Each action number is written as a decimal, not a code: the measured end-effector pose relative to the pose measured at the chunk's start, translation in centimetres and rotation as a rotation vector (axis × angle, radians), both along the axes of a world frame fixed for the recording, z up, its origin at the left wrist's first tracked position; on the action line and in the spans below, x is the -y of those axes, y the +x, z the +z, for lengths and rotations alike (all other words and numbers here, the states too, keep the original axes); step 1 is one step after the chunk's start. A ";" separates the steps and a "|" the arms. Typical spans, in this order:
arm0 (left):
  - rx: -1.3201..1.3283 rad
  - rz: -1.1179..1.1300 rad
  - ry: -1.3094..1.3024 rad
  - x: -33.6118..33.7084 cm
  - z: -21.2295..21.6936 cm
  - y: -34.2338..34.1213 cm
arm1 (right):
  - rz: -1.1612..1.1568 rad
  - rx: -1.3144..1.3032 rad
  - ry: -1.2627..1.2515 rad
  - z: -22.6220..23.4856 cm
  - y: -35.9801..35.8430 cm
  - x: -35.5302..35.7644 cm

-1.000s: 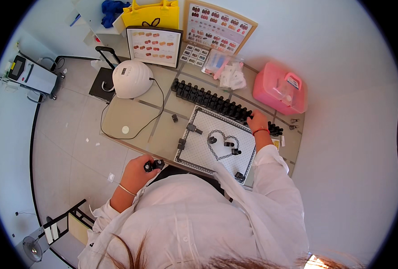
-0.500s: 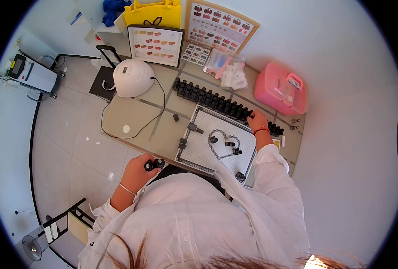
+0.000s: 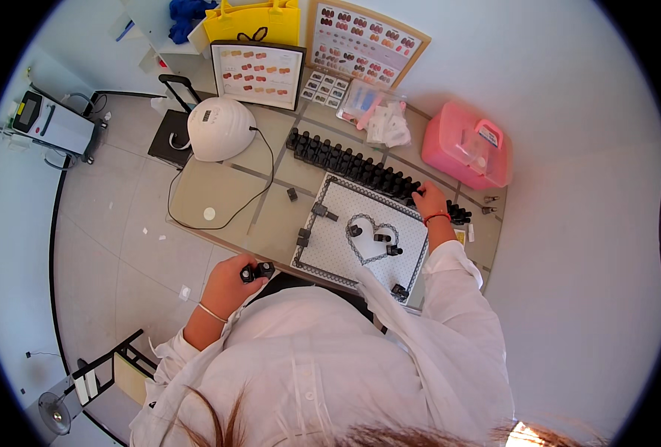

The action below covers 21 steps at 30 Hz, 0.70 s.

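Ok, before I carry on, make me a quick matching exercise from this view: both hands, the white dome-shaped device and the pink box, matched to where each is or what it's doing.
Column one
1. Left hand
2. Right hand
3. White dome-shaped device
4. Pink box

Column two
A. Standing on the right part of the table
B. Holding small black bottles off the table's near edge
C. Standing on the left part of the table
D. At the row of black bottles

Pairs: 1-B, 2-D, 3-C, 4-A
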State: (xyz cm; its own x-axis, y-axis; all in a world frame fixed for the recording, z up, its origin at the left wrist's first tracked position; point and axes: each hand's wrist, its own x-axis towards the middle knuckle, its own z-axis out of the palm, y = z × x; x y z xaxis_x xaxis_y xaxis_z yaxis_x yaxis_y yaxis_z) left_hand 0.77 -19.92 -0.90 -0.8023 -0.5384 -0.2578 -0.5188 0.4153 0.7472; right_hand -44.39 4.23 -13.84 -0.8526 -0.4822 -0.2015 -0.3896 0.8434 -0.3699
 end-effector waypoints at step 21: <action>0.008 -0.005 0.007 -0.1 0.1 -0.1 | 0.028 -0.058 0.039 -0.5 -0.5 -0.3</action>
State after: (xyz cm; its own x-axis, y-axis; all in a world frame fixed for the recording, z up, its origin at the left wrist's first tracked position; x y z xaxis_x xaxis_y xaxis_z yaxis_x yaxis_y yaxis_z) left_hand 0.63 -19.84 -0.83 -0.8026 -0.5327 -0.2683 -0.5231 0.4127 0.7457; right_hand -44.90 4.57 -14.36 -0.8493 -0.4992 -0.1716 -0.4333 0.8450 -0.3133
